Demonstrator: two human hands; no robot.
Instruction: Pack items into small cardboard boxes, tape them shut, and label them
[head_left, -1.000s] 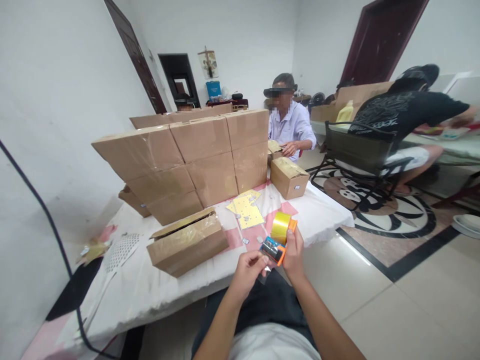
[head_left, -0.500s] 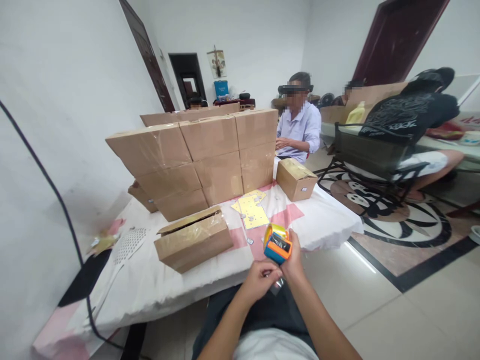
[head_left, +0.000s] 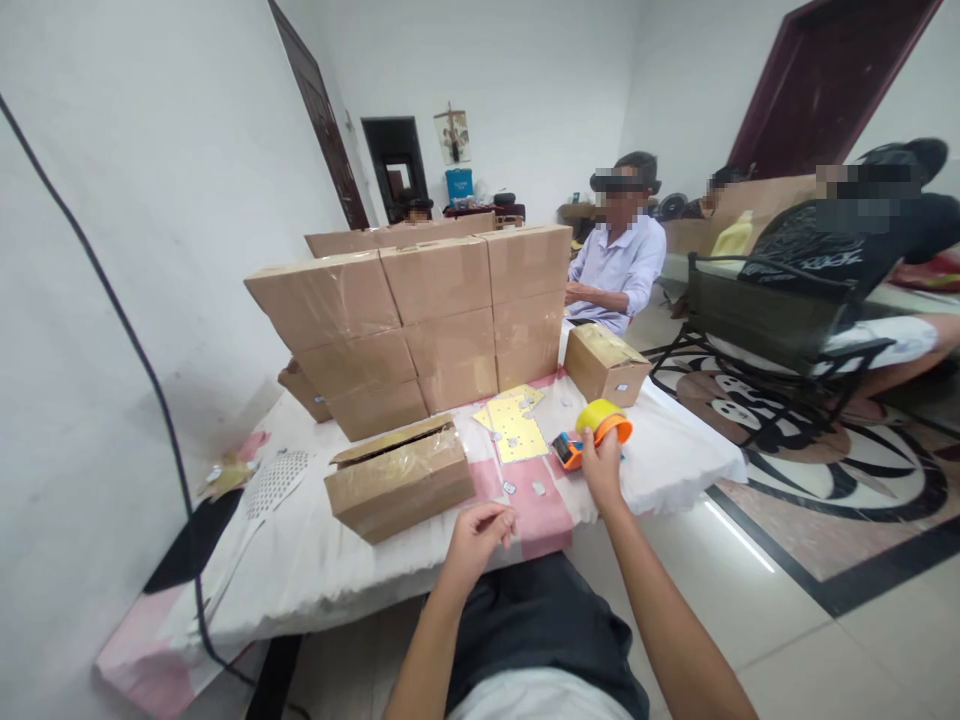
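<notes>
My right hand [head_left: 602, 470] grips a tape dispenser [head_left: 568, 452] with an orange and blue body and a yellow roll, held above the right part of the table near a yellow dotted card. My left hand [head_left: 480, 540] hovers at the table's front edge, its fingers curled together in a pinch. Whether anything small is between those fingertips cannot be made out. Left of centre lies a cardboard box [head_left: 401, 480] with a gap along its top and clear tape on its side. Small labels [head_left: 509, 488] rest on the pink cloth between the hands.
Stacked cardboard boxes [head_left: 450, 310] form a wall across the table. Another box [head_left: 606, 362] stands at the right, near a seated person in a light shirt [head_left: 622, 250]. Yellow dotted card [head_left: 517, 430] lies mid-table. A black cable [head_left: 142, 350] hangs at left.
My right hand has moved forward and to the right over the table with the tape dispenser, turning it. My left hand has come apart from it, shifting slightly left and up. The view has shifted slightly.
</notes>
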